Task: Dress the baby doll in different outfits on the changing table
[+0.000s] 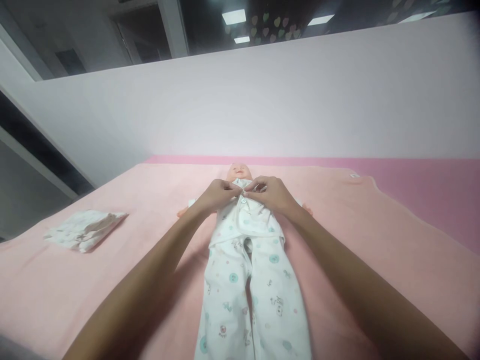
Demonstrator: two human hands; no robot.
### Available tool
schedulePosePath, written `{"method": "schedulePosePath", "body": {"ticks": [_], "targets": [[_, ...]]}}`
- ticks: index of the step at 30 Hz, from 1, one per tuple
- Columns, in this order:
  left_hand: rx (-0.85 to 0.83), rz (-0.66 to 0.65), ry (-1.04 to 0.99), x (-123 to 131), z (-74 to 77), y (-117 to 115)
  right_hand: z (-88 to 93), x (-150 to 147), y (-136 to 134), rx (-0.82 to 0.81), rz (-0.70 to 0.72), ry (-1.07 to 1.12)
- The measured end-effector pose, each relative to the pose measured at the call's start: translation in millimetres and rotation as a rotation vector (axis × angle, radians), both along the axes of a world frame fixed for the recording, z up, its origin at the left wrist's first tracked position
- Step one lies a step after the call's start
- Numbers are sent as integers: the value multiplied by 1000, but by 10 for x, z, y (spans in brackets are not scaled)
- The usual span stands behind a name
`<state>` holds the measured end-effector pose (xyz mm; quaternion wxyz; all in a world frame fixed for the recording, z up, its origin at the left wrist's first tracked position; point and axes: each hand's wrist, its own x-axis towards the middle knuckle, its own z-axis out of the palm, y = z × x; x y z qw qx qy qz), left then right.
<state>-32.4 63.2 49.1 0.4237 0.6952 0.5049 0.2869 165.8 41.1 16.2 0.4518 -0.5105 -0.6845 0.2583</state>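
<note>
A baby doll [239, 172] lies on its back, its head away from me. It wears a white printed jacket [248, 220] and matching split-crotch pants [227, 300]. At the jacket's upper front, my left hand [221, 194] pinches one side of the opening. Facing it, my right hand [272, 192] pinches the other side, and the fingertips of both hands almost meet. A round snap button [244, 201] shows just below them. What lies right between the fingertips is too small to make out. The doll's hands stick out on either side.
A folded printed cloth [85, 229] lies on the left of the pink blanket [161, 190]. The blanket covers a pink surface [431, 195] that shows at the right. Behind stands a white low wall [292, 100] with dark glass above it.
</note>
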Motion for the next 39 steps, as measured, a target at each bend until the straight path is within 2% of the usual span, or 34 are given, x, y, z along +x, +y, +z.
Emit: {"method": "schedulePosePath", "body": {"ticks": [7, 10, 17, 23, 29, 34, 39], "targets": [[25, -12, 17, -12, 4, 4, -72, -48, -14, 162, -34, -35], [76, -24, 53, -44, 30, -5, -86, -51, -12, 181, -38, -59], [176, 21, 197, -79, 120, -61, -30, 22, -29, 23, -22, -70], [116, 16, 152, -85, 56, -7, 16, 108, -6, -76, 27, -25], [66, -50, 134, -101, -2, 35, -2, 40, -24, -105, 1, 5], [58, -94, 133, -142, 30, 52, -91, -53, -25, -26, -28, 106], [-49, -158, 80, -195, 20, 104, -101, -83, -40, -53, -20, 130]]}}
